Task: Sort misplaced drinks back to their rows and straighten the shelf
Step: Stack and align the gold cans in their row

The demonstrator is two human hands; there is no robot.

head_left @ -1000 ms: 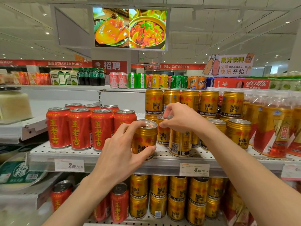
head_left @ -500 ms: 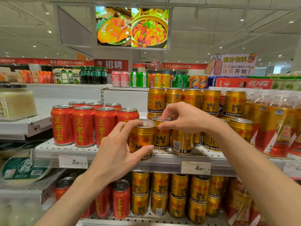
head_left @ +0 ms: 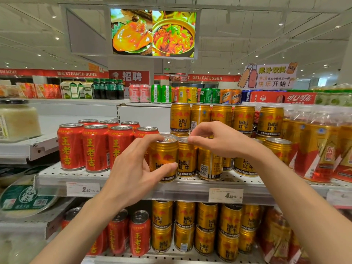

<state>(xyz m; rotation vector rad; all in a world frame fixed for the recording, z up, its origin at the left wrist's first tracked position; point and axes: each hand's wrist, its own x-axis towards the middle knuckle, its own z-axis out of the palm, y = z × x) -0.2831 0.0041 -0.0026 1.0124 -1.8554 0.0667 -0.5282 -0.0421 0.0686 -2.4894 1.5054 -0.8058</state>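
L hand (head_left: 133, 174) wraps a gold Red Bull can (head_left: 163, 159) at front edge of the white perforated shelf (head_left: 57, 176), thumb low on the label, fingers (head_left: 150, 139) curled over the rim; can upright, touching shelf. R hand (head_left: 219, 141) sits over the next gold can (head_left: 187, 159) just beside it, fingertips pinched at its top rim, grip looks closed on it. Red cans (head_left: 95, 147) grouped to the left, more gold cans (head_left: 243, 121) stacked behind. Price tag (head_left: 225, 195) on shelf lip below.
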